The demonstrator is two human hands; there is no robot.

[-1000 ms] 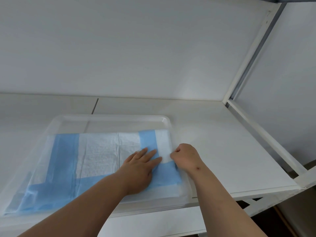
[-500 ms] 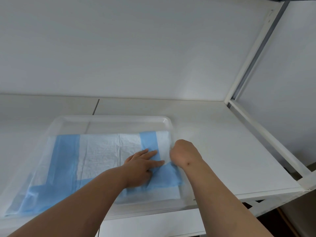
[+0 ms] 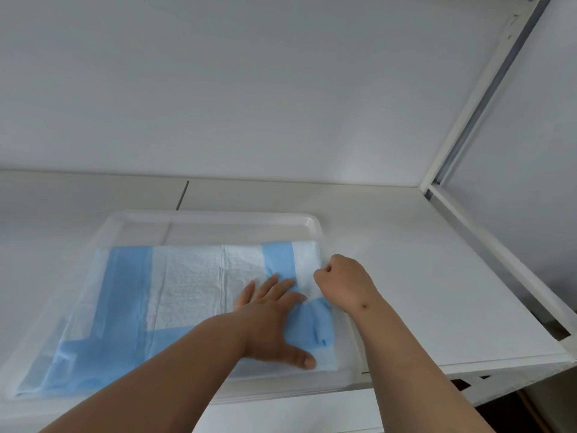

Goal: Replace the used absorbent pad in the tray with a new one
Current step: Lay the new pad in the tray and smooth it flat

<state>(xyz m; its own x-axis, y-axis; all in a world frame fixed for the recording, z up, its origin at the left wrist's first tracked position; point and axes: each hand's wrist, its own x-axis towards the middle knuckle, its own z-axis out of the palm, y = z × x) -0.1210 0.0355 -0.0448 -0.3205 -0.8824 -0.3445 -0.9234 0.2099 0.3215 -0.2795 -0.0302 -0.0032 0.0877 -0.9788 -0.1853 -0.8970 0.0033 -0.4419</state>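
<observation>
Pressing flat with spread fingers, the left hand (image 3: 271, 310) holds down a partly folded blue and white pad (image 3: 187, 292) lying inside a clear plastic tray (image 3: 218, 221) on a white shelf (image 3: 421, 292). The right hand (image 3: 343, 281), curled, pinches the pad's right edge. Judging by this, the pad is in the tray but not fully spread.

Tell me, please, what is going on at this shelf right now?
A person is working on a blue and white absorbent pad lying in a clear plastic tray on a white shelf. The left hand presses flat on the pad near its right end. The right hand has its fingers curled at the pad's right edge, apparently pinching it. The pad lies partly folded.
</observation>
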